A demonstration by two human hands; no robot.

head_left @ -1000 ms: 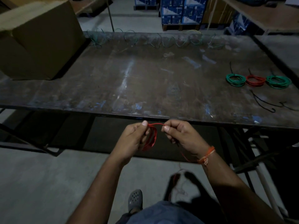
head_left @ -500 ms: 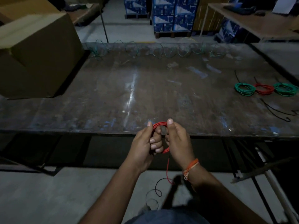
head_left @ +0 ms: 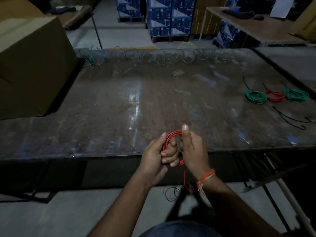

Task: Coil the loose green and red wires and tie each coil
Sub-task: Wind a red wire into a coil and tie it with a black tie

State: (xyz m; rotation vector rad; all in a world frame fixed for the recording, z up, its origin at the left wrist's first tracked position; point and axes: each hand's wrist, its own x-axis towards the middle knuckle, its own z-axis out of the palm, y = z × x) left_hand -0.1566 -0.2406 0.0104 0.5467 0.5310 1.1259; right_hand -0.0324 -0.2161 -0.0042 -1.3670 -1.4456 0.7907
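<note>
A small coil of red wire [head_left: 172, 135] is held over the near edge of the worn table [head_left: 119, 108]. My left hand [head_left: 157, 156] grips the coil's left side with fingers curled through it. My right hand [head_left: 193, 149] pinches its right side, thumb up. A loose tail of red wire [head_left: 185, 178] hangs down from the coil toward the floor. Two tied green coils [head_left: 256, 97] [head_left: 296, 95] and a tied red coil [head_left: 274, 96] lie at the table's right. Loose green wires [head_left: 153, 56] sprawl along the far edge.
A big cardboard box [head_left: 32, 65] stands on the table's left. Thin black ties [head_left: 290, 118] lie near the right edge below the tied coils. Another tangle of thin dark wire [head_left: 171, 194] lies on the floor under my hands. Blue cartons [head_left: 169, 16] are stacked beyond.
The hands have come together and risen from below the table edge to over it. The red coil has grown as the tail was wound in, and the hanging tail is shorter.
</note>
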